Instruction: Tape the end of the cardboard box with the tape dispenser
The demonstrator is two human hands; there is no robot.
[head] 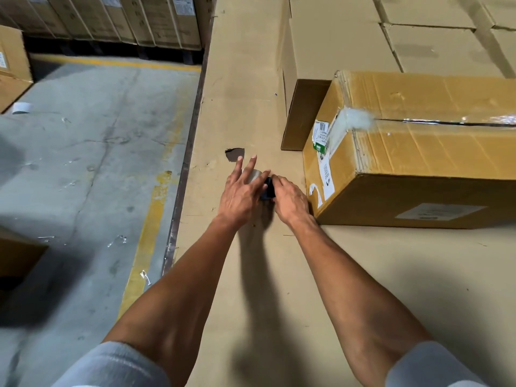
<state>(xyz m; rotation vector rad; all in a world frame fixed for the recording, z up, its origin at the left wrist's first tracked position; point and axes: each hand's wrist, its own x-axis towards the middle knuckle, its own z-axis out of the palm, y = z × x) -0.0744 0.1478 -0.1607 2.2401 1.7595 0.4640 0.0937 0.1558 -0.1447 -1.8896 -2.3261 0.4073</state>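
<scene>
A dark tape dispenser [268,189] with a clear tape roll [252,175] lies on the cardboard-covered table [251,93], mostly hidden by my hands. My left hand [241,195] rests on the roll with its fingers spread. My right hand [290,201] closes around the dispenser's dark body. To the right lies the large brown cardboard box [418,152], its labelled end facing my hands. Crumpled clear tape [350,122] runs over its top seam and down that end.
A smaller plain box [304,113] stands behind the big one, with more cartons [418,37] stacked at the back right. A torn hole [234,154] marks the table just beyond my fingers. The table's left edge [181,191] drops to a concrete floor with yellow lines.
</scene>
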